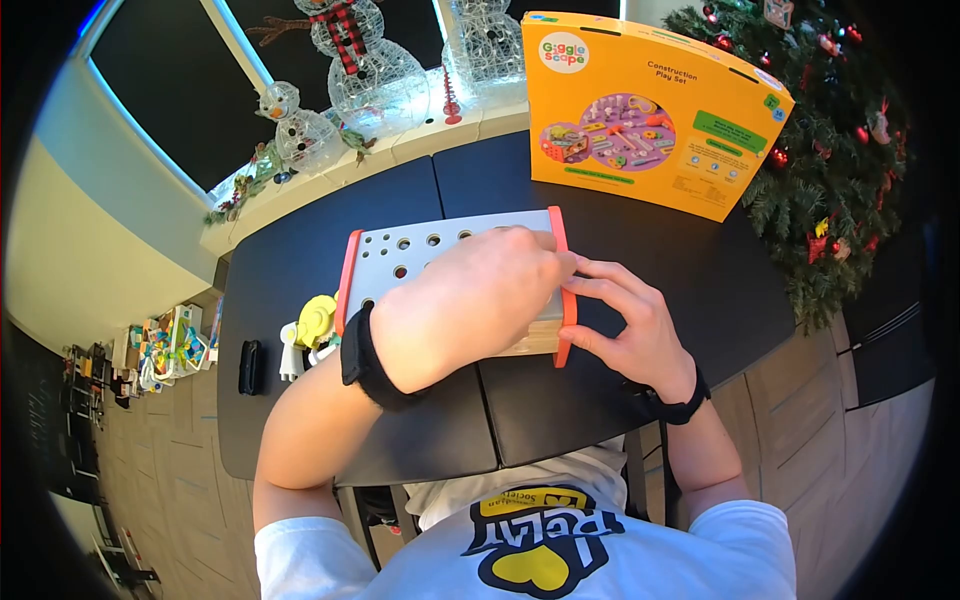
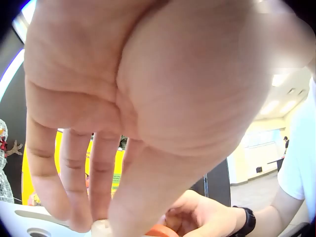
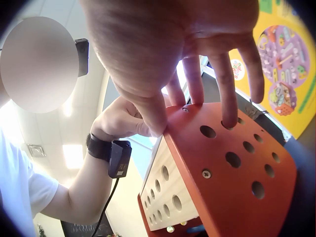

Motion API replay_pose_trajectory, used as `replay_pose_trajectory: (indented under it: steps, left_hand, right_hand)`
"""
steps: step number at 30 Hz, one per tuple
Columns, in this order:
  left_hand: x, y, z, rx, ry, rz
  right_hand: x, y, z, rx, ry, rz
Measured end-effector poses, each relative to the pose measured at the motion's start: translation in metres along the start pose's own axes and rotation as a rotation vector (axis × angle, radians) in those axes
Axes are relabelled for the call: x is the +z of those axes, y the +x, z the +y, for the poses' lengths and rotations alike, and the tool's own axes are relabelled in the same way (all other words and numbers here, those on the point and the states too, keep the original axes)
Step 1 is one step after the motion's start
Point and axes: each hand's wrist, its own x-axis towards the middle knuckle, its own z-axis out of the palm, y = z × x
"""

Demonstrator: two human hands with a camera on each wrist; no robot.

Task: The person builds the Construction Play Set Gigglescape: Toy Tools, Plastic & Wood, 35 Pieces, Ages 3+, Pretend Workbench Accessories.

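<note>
Head cam has the left hand [image 1: 475, 295] reaching over the grey top of the toy box [image 1: 376, 288], which sits on the black table [image 1: 650, 240]. Left wrist view shows its thumb and fingers pinching a small pale piece [image 2: 101, 229], mostly hidden. Right hand [image 1: 635, 325] is pretty much open, fingers spread and touching the orange end panel [image 3: 224, 153]. Yellow carton [image 1: 700, 120] stands behind, and some yellow and white bits [image 1: 317, 320] lie just beside the other end.

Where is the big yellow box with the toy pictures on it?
In the head view, the yellow box stands at the far right of the black table, just left of the Christmas tree.
</note>
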Motion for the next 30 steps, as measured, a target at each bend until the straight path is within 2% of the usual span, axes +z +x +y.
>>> replay_pose_trajectory:
  steps: [1,7,10,13,16,19,22,25,30]
  left_hand:
    - [0.0,-0.001,-0.001,0.031,-0.024,0.039]
    - [-0.009,0.004,0.013,-0.217,0.088,-0.231]
    - [-0.001,0.004,0.008,-0.121,0.191,-0.293]
    - [0.008,-0.007,0.006,0.089,0.271,-0.096]
    - [0.008,-0.008,-0.013,0.274,0.171,-0.041]
    - [-0.003,-0.014,-0.011,0.157,-0.107,-0.005]
    - [0.002,-0.009,-0.002,-0.005,0.055,-0.06]
    - [0.015,-0.002,-0.007,0.03,0.161,-0.094]
    - [0.013,-0.003,-0.007,0.144,0.182,-0.032]
  right_hand:
    - [0.0,0.0,0.0,0.003,0.005,0.002]
    - [0.001,0.0,0.0,-0.005,0.003,0.007]
    - [0.0,0.0,0.001,-0.006,-0.001,0.004]
    - [-0.001,0.001,0.0,-0.002,-0.003,0.001]
    - [0.0,0.001,0.0,0.012,0.009,0.007]
    - [0.0,0.001,0.0,0.021,0.018,0.008]
    - [0.0,0.002,0.0,0.024,0.016,0.004]
    - [-0.001,0.002,-0.002,0.023,0.009,0.001]
    - [0.0,0.002,0.001,0.005,0.013,0.008]
